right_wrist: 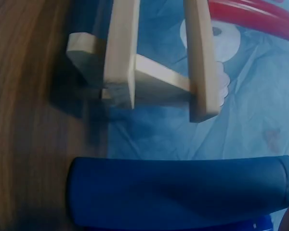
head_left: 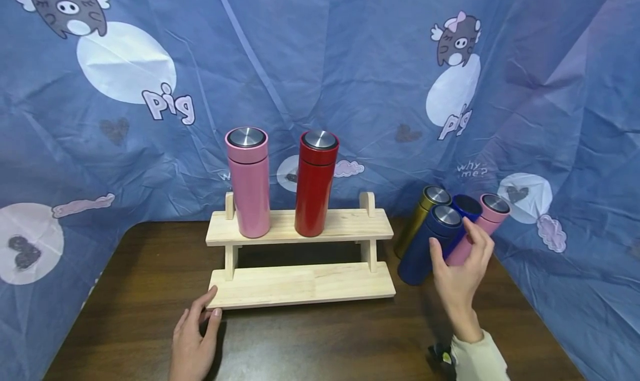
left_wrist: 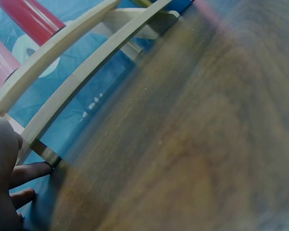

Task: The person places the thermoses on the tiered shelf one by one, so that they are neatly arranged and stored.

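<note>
A two-tier wooden rack [head_left: 300,284] stands on the table. My left hand [head_left: 194,336] holds its front left corner between thumb and fingers; in the left wrist view the fingers [left_wrist: 33,174] reach past the shelf end. On the upper tier stand a pink thermos bottle [head_left: 250,197] and a red thermos bottle [head_left: 314,195]. To the right of the rack, my right hand [head_left: 462,272] is at the upper part of a navy thermos bottle [head_left: 425,253], thumb and index finger spread apart. The right wrist view mostly hides the hand, leaving contact unclear.
Close around the navy bottle stand a gold thermos bottle [head_left: 412,225], a bright blue one [head_left: 467,205] and another pink one [head_left: 492,217]. A blue cloth printed with pigs [head_left: 300,53] hangs behind the dark wooden table [head_left: 320,342].
</note>
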The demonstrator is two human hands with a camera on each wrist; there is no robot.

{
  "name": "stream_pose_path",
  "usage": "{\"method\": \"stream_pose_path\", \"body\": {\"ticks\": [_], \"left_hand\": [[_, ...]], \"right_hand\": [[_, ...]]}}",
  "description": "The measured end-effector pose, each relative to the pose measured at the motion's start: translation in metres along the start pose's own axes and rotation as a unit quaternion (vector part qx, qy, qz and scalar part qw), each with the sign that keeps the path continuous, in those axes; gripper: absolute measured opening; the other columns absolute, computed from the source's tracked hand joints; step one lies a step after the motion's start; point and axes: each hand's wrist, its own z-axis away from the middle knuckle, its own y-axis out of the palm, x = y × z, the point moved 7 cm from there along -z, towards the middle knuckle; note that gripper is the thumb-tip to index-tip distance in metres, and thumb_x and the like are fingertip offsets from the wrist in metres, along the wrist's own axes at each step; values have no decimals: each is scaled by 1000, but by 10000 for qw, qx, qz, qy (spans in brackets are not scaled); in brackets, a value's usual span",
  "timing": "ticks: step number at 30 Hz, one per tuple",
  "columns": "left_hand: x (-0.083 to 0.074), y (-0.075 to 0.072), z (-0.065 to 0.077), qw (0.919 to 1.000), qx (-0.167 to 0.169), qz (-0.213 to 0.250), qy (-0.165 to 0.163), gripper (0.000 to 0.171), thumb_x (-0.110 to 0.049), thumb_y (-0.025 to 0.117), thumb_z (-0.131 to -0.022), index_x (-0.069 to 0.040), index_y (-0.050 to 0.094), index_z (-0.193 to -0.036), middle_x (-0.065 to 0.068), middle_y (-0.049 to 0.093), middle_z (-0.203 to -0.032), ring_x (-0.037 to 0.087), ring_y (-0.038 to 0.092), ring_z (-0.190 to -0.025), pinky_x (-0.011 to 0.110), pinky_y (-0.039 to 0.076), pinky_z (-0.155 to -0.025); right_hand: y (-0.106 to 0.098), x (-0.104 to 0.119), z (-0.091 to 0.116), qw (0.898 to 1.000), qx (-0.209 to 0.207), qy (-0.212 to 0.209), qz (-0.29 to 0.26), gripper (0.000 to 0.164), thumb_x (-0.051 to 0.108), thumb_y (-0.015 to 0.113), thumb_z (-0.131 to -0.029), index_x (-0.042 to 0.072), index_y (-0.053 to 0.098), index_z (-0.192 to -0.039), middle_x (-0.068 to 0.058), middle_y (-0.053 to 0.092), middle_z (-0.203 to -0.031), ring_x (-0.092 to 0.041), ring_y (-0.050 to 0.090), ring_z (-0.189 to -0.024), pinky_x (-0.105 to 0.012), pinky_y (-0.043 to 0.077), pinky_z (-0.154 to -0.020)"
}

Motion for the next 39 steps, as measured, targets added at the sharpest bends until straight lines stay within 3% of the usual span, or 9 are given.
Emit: {"method": "stream_pose_path", "body": {"ticks": [11,14,21,28,36,39], "left_hand": [[-1,0,1,10000,-27,9,-28,44,-10,66,-110,-7,61,-153,27,63,-153,55,72,-123,67,28,-127],[0,1,1,10000,32,-21,-81,44,-11,65,-111,-7,60,-154,28,61,-154,56,70,-125,68,28,-128],[0,1,-1,9998,128,-58,-142,45,-13,63,-112,-7,58,-156,28,59,-158,55,70,-126,68,26,-128],[1,2,-2,9996,160,-97,-188,45,-13,63,-112,-7,57,-156,28,59,-157,55,70,-126,69,26,-128],[2,2,-2,9996,148,-115,-208,45,-13,63,-112,-7,57,-156,28,59,-157,55,70,-126,70,26,-128],[2,2,-2,9996,158,-111,-216,45,-12,64,-112,-7,57,-157,28,59,-158,55,70,-127,70,25,-128]], "right_hand": [[5,-23,7,9996,151,190,106,64,-7,85,-79,-14,62,-139,-46,52,-134,-3,47,-131,-20,40,-105],[7,-29,10,9993,213,279,86,66,-9,85,-79,-14,61,-140,-38,54,-135,-3,48,-130,-21,41,-105],[11,-41,19,9975,378,582,99,74,-13,84,-81,-8,55,-149,8,49,-140,-3,48,-127,-22,43,-106],[14,-48,25,9966,462,664,132,82,-13,85,-82,-4,50,-155,7,48,-144,1,46,-131,-19,42,-106],[15,-50,26,9964,496,670,153,82,-13,85,-83,-3,50,-156,18,43,-142,1,47,-132,-18,45,-105],[14,-49,26,9967,468,638,186,82,-13,85,-83,-2,51,-156,10,50,-143,1,49,-130,-18,46,-104]]}}
